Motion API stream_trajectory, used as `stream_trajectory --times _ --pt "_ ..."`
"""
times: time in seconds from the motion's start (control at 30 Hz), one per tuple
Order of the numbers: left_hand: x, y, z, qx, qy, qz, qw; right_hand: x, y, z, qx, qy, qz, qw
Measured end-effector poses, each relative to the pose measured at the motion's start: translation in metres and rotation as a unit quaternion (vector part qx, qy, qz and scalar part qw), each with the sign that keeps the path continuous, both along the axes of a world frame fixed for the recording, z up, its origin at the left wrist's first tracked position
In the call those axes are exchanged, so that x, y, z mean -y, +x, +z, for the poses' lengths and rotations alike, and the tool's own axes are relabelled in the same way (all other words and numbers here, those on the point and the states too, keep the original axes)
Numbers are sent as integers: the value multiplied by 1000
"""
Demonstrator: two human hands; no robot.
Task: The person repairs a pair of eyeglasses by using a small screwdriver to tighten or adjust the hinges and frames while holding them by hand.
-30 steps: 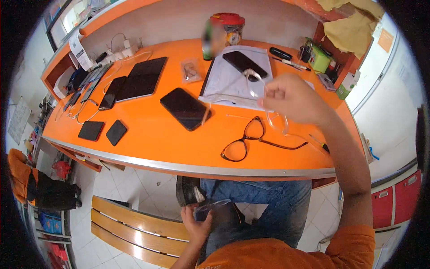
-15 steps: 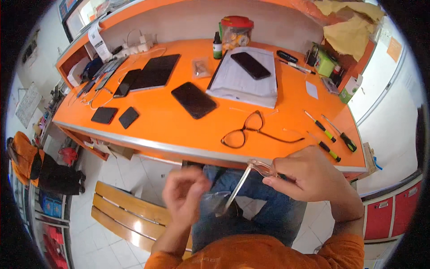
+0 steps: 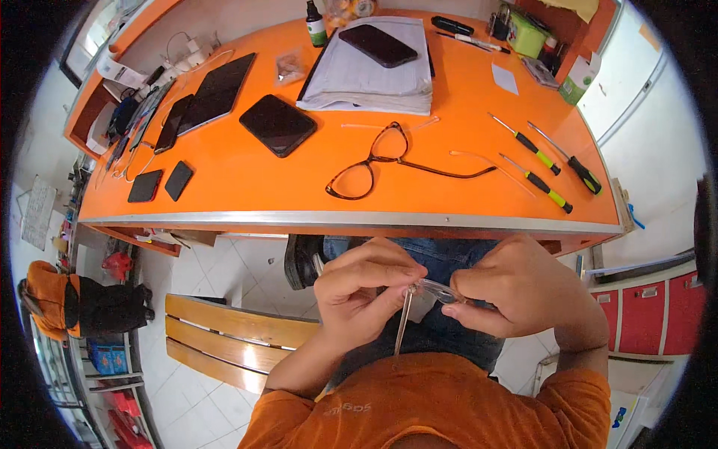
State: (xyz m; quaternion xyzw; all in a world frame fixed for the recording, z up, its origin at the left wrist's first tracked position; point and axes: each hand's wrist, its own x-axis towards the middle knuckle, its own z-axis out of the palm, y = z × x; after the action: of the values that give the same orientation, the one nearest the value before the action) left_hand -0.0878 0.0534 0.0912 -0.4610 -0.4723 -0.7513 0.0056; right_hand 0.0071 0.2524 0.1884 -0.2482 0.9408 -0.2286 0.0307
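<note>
Bridging the short gap between the two hands, a pair of clear glasses (image 3: 434, 289) is held low, in front of the orange shirt (image 3: 449, 396) and on the person's side of the table edge (image 3: 344, 218). By the left hand (image 3: 365, 288), the corner near the hinge is pinched, with thumb and forefinger brought together at the tips. By the right hand (image 3: 516, 288), the other side of the front is gripped between the thumb and the bent fingers; how much of it is covered there cannot be told. The front is laid crosswise from hand to hand, while the visible temple (image 3: 402, 325) is pointed downward, toward the shirt, its long axis steeply angled to the front. This temple's upper end is placed right beside the left fingertips, so the left hand is the nearer one to it.
</note>
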Motion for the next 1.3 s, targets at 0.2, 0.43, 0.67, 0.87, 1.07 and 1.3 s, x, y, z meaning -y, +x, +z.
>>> stream_trajectory --times 0.2,0.43,0.67,0.87,1.07,1.3 --pt "-6 4 -11 51 -7 -1 999 -2 -3 -11 18 -32 1 999" --pt "-12 10 -22 127 0 -13 992 -6 -6 -15 88 -78 4 993" --pt "-12 14 -28 176 2 -18 984 -8 -9 -13 210 -166 -3 964" --pt "-13 22 -19 228 -31 8 973 -12 -16 -9 348 -263 -33 899" --pt "-12 24 -17 254 -20 -5 967 -12 -18 -5 446 -311 -73 836" --pt "-14 26 -15 252 -29 24 967 -12 -18 -2 493 -349 -108 789"
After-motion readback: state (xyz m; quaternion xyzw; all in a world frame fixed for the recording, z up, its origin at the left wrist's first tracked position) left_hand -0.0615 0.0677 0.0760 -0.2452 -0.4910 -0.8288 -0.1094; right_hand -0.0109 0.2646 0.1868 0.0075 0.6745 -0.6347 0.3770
